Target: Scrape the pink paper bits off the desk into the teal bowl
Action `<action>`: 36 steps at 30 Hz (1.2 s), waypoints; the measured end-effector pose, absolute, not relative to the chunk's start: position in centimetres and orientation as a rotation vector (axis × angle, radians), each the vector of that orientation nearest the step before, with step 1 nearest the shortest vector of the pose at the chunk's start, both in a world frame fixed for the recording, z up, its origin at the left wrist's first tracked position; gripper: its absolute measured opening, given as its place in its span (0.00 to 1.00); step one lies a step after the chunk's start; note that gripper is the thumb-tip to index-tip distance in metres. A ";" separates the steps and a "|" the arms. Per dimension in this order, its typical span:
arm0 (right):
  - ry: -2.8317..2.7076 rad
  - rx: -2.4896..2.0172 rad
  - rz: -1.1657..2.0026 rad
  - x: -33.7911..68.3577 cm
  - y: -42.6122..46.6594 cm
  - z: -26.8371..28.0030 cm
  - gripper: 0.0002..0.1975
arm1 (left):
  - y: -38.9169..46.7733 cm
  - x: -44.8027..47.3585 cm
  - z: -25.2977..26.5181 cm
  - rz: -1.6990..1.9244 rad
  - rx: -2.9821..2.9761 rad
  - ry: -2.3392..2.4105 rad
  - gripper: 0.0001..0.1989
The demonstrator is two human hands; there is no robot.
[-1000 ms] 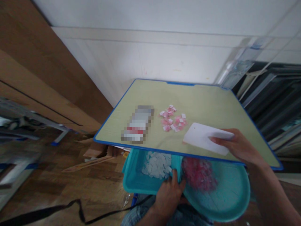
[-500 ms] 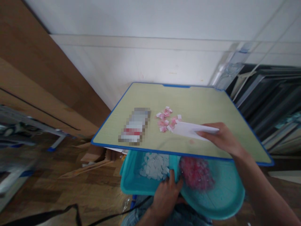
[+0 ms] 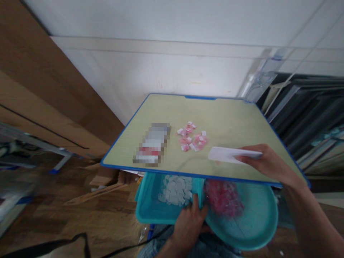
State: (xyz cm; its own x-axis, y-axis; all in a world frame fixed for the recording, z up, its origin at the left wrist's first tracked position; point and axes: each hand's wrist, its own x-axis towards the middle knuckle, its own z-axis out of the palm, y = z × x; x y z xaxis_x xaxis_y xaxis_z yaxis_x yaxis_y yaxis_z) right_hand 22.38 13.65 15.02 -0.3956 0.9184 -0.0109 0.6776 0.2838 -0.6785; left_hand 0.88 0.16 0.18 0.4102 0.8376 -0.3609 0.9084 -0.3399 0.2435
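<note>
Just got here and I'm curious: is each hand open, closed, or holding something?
Left hand: by the rectangular tray; open or closed cannot be told.
Right hand: closed, holding the white card.

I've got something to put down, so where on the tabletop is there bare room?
Bare tabletop runs behind the pink and white pieces to the back edge, and rightward behind the white card in the right hand. It is crowded nearer, from the pixelated item across the pieces to the card.

Brown panel (image 3: 53,71), white wall (image 3: 161,21), wooden floor (image 3: 107,216)
</note>
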 end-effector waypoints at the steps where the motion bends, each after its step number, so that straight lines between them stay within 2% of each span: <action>1: -2.165 -1.453 0.842 22.7 13.7 15.2 0.17 | 0.2 0.9 0.2 -0.246 2.262 1.489 0.35; 12: -2.096 -1.360 0.811 20.0 16.8 13.6 0.16 | 0.1 1.0 0.1 -0.214 2.281 1.513 0.35; 24: -2.279 -1.378 0.834 24.2 14.7 15.8 0.18 | 0.0 1.0 0.0 -0.217 2.285 1.518 0.33; 29: -2.105 -1.381 0.774 22.8 15.9 15.2 0.19 | 0.2 1.0 0.3 -0.247 2.267 1.509 0.35; 36: -2.105 -1.397 0.913 22.8 16.8 13.9 0.20 | 0.3 1.0 0.6 -0.269 2.256 1.504 0.36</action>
State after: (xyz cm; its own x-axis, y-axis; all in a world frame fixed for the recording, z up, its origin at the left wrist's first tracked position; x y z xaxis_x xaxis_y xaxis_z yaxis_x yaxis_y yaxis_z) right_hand 22.78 16.80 13.94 -0.3846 0.9230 0.0092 0.6239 0.2673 -0.7344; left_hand 0.95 0.26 0.61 0.3983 0.8349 -0.3799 0.9148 -0.3314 0.2309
